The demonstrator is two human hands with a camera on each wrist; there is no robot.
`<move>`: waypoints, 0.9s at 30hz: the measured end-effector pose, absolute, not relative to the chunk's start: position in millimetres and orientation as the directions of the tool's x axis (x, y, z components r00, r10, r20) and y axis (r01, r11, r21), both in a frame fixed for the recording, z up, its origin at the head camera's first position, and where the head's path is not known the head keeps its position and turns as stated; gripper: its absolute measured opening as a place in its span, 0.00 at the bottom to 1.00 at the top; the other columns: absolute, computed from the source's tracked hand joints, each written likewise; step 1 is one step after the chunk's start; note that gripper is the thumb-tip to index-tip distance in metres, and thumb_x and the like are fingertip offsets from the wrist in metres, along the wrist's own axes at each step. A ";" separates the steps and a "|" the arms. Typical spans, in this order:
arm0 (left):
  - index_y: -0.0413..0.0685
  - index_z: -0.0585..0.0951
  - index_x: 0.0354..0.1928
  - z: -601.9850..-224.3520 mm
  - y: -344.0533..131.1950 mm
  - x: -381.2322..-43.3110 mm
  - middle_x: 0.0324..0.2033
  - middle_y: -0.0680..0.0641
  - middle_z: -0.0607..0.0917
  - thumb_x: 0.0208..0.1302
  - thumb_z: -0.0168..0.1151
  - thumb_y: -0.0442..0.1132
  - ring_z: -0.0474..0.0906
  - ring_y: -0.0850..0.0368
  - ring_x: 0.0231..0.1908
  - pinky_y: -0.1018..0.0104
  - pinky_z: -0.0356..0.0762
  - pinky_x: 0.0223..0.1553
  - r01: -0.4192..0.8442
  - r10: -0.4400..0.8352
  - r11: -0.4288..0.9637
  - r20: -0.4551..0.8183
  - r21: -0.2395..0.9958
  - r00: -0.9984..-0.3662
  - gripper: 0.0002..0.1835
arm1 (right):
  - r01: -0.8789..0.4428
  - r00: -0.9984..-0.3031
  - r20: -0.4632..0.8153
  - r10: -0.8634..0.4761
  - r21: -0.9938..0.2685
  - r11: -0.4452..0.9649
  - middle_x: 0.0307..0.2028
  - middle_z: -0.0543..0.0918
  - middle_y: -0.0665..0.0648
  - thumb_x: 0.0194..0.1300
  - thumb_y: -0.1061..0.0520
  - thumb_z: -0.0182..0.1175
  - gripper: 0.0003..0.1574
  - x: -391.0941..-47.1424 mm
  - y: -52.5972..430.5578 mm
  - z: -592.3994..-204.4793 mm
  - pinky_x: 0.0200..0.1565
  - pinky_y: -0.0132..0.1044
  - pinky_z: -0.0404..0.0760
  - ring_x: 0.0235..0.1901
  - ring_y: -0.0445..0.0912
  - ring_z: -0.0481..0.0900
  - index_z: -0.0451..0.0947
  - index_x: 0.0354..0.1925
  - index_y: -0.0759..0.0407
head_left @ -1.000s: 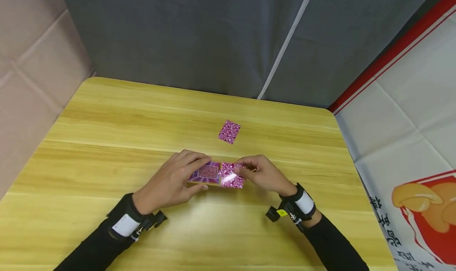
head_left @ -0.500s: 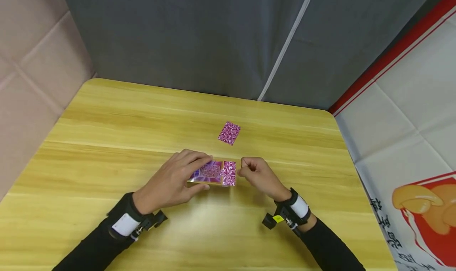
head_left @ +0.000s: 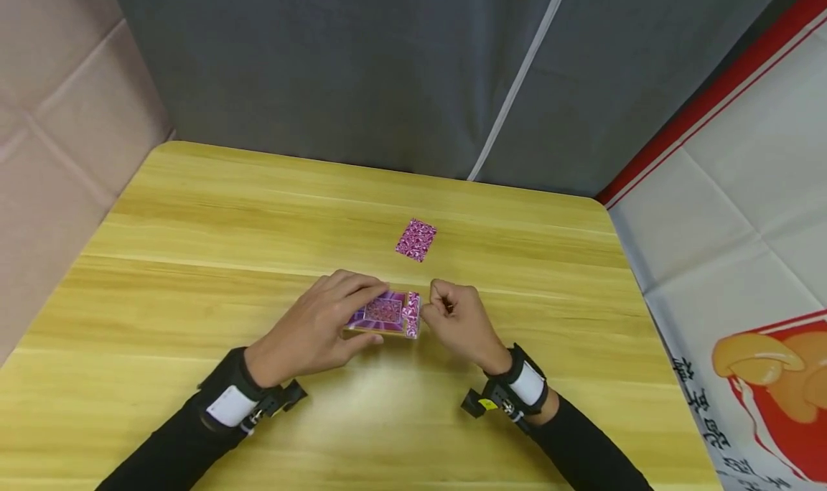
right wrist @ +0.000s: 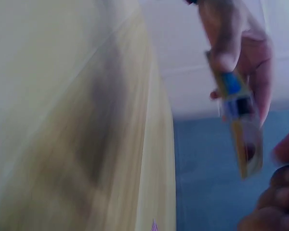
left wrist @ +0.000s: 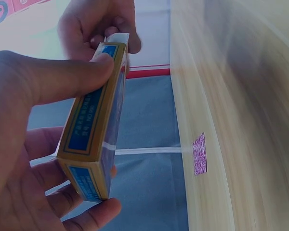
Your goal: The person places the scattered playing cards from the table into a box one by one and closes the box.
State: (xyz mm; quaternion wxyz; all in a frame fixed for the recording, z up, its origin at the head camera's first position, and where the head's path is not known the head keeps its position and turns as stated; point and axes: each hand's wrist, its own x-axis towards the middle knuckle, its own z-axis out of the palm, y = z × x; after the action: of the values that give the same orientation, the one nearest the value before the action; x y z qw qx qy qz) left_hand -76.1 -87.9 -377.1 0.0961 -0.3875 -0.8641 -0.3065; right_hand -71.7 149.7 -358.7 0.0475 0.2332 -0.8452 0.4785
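A purple and gold card box (head_left: 382, 313) is held by my left hand (head_left: 316, 327), thumb along the near side and fingers on the far side. In the left wrist view the box's narrow sides show gold borders with blue label panels (left wrist: 88, 118). Playing cards (head_left: 412, 315) with a pink-and-white pattern stick a short way out of its right end. My right hand (head_left: 461, 326), fingers curled into a fist with nothing seen in it, is right beside that end; whether it touches the cards I cannot tell. The right wrist view is blurred.
One loose pink-patterned card (head_left: 416, 240) lies on the wooden table (head_left: 258, 211) beyond the hands. A grey curtain (head_left: 323, 67) hangs behind the table's far edge. Pale panels (head_left: 58, 103) stand at left, and a printed white and red panel (head_left: 743, 189) at right.
My right hand has let go of the cards, curled its fingers and moved left against or near the box's end. The cards have slid left, deeper into the box.
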 end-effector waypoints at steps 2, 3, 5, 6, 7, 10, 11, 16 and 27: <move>0.45 0.75 0.63 -376.5 -88.4 -75.5 0.56 0.47 0.81 0.51 0.71 0.53 0.72 0.54 0.55 0.51 0.77 0.55 0.723 0.605 0.518 0.402 0.458 -0.688 0.37 | -0.550 -0.830 0.421 -0.365 -0.724 0.417 0.17 0.71 0.54 0.54 0.73 0.58 0.15 -74.1 155.5 -366.2 0.15 0.27 0.59 0.15 0.37 0.60 0.67 0.18 0.60; 0.45 0.75 0.63 -376.3 -88.8 -75.4 0.56 0.47 0.81 0.51 0.71 0.53 0.72 0.54 0.55 0.51 0.77 0.55 0.720 0.603 0.519 0.401 0.460 -0.690 0.37 | -0.600 -0.797 0.471 -0.378 -0.688 0.409 0.21 0.76 0.55 0.54 0.72 0.59 0.12 -75.3 158.6 -370.0 0.14 0.28 0.61 0.15 0.38 0.62 0.71 0.20 0.60; 0.46 0.75 0.63 -375.8 -89.5 -75.2 0.56 0.47 0.81 0.51 0.71 0.53 0.72 0.54 0.55 0.51 0.77 0.55 0.717 0.598 0.524 0.400 0.459 -0.694 0.37 | -0.690 -0.723 0.550 -0.419 -0.607 0.394 0.28 0.82 0.57 0.55 0.69 0.61 0.06 -77.3 163.4 -374.9 0.13 0.30 0.65 0.16 0.39 0.64 0.78 0.24 0.61; 0.46 0.75 0.63 -375.7 -89.8 -75.3 0.56 0.47 0.81 0.52 0.70 0.54 0.72 0.54 0.55 0.51 0.77 0.55 0.716 0.597 0.526 0.400 0.459 -0.695 0.37 | -0.722 -0.691 0.569 -0.447 -0.571 0.390 0.30 0.84 0.57 0.56 0.67 0.61 0.05 -77.6 164.9 -376.4 0.13 0.31 0.67 0.17 0.39 0.66 0.81 0.26 0.61; 0.45 0.75 0.63 -375.4 -90.0 -75.4 0.56 0.47 0.81 0.52 0.70 0.54 0.72 0.54 0.55 0.51 0.77 0.55 0.716 0.597 0.524 0.402 0.461 -0.695 0.37 | -0.751 -0.660 0.581 -0.476 -0.529 0.395 0.31 0.85 0.57 0.56 0.66 0.61 0.05 -77.8 165.9 -377.3 0.14 0.31 0.72 0.19 0.38 0.70 0.82 0.26 0.61; 0.45 0.76 0.62 -375.2 -89.9 -75.2 0.56 0.47 0.81 0.53 0.70 0.53 0.72 0.55 0.55 0.51 0.77 0.55 0.721 0.598 0.518 0.408 0.460 -0.690 0.36 | -0.806 -0.589 0.581 -0.562 -0.368 0.464 0.29 0.86 0.54 0.57 0.60 0.59 0.09 -76.2 165.6 -377.7 0.22 0.32 0.82 0.24 0.38 0.77 0.83 0.23 0.58; 0.44 0.76 0.62 -375.1 -89.5 -75.1 0.56 0.47 0.81 0.53 0.70 0.53 0.72 0.55 0.55 0.52 0.77 0.55 0.724 0.601 0.514 0.410 0.460 -0.686 0.36 | -0.816 -0.570 0.575 -0.588 -0.310 0.488 0.28 0.86 0.53 0.57 0.58 0.59 0.10 -75.2 165.0 -377.8 0.25 0.32 0.84 0.26 0.38 0.79 0.83 0.23 0.57; 0.44 0.76 0.62 -374.7 -89.8 -76.2 0.56 0.46 0.81 0.53 0.69 0.53 0.72 0.55 0.55 0.52 0.76 0.55 0.728 0.601 0.517 0.414 0.451 -0.684 0.36 | -0.837 -0.517 0.543 -0.662 -0.157 0.524 0.30 0.89 0.52 0.56 0.56 0.60 0.10 -73.5 160.2 -378.8 0.29 0.34 0.87 0.32 0.40 0.84 0.87 0.27 0.56; 0.43 0.75 0.63 -379.3 -96.0 -77.0 0.56 0.45 0.81 0.53 0.70 0.53 0.72 0.53 0.55 0.50 0.77 0.54 0.710 0.580 0.536 0.412 0.457 -0.703 0.36 | -0.808 -0.589 0.548 -0.594 -0.400 0.433 0.39 0.91 0.60 0.61 0.61 0.56 0.14 -83.9 160.8 -374.2 0.18 0.32 0.80 0.20 0.35 0.76 0.88 0.37 0.63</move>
State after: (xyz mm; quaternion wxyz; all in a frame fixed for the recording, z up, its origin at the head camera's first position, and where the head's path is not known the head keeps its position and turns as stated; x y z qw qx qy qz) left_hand -77.0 -96.0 -379.3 0.1056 -0.3707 -0.8700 -0.3074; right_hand -83.9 160.8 -374.2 0.1648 0.4221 -0.8301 0.3249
